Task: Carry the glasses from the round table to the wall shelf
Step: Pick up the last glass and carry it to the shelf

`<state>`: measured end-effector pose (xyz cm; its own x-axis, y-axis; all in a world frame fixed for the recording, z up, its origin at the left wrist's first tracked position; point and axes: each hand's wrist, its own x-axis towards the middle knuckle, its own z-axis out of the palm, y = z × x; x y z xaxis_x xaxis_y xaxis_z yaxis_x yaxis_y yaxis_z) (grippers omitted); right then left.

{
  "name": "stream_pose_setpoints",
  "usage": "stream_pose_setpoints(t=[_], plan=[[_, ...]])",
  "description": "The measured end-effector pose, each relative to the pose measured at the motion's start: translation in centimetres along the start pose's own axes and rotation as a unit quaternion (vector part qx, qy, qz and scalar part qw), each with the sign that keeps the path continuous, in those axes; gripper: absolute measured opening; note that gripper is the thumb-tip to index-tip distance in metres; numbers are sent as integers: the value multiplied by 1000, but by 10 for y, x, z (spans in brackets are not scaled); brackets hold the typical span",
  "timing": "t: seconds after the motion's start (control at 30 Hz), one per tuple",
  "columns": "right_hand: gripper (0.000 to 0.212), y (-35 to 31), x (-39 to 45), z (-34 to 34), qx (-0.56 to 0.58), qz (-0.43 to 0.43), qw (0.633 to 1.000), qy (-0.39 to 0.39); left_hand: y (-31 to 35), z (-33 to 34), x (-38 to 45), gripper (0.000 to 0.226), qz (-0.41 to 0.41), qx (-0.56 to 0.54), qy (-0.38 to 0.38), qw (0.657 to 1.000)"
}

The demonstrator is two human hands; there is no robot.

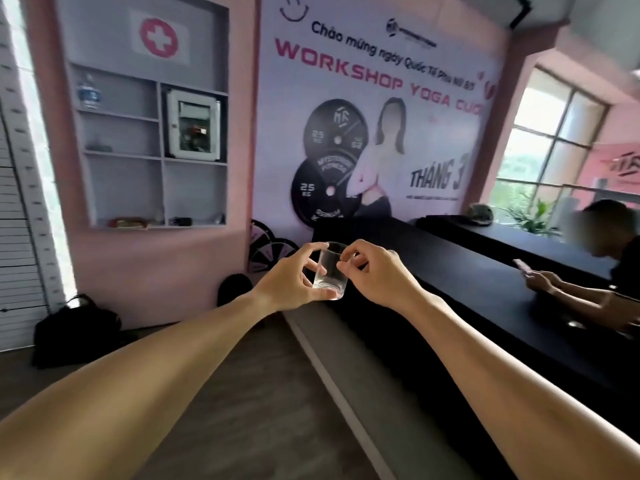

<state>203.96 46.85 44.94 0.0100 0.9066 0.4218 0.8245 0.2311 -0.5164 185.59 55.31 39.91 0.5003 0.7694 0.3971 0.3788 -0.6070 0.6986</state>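
Both arms stretch out from the bottom of the frame and meet around 1 clear glass (329, 271) just above the middle of the picture. The left hand (289, 284) has it wrapped from the left side, thumb across the front near the base and fingers curled around the back by the rim, so it's closed on the glass. The right hand (375, 271) comes in from the right with its fingertips pinching the upper right edge of the glass, the other fingers loosely curled. The glass is upright, maybe tilted a hair, held in the air in front of the near end of a long black counter (485, 289) that runs off toward the right of the frame. The wall shelf (161, 157) sits in the upper left, a recessed grey unit in a pink wall, well apart from the glass, with a water bottle (89, 91) in its top left cubby and a white box (194, 124) in the right one. A big workshop banner (374, 116) fills the upper middle. On the right edge a seated person holds a phone (523, 266) over the counter. A black bag (78, 327) sits on the floor at lower left.
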Motion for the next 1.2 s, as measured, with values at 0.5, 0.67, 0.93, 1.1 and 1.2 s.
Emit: stream_pose_setpoints(t=[0.5,0.67,0.93,1.1,1.2], plan=[[13,25,272,139,21,-55,997,-44,-197,-101,180,94,-56,30,56,996],[12,38,348,171,25,-54,998,-36,-242,-124,241,95,-57,46,51,996],[7,67,477,234,43,-73,995,-54,-333,-157,335,95,-65,57,69,994],[11,78,580,277,69,-106,990,-66,-395,-197,405,93,-81,87,93,989],[9,75,649,305,90,-127,985,-78,-430,-230,445,95,-103,120,120,980]])
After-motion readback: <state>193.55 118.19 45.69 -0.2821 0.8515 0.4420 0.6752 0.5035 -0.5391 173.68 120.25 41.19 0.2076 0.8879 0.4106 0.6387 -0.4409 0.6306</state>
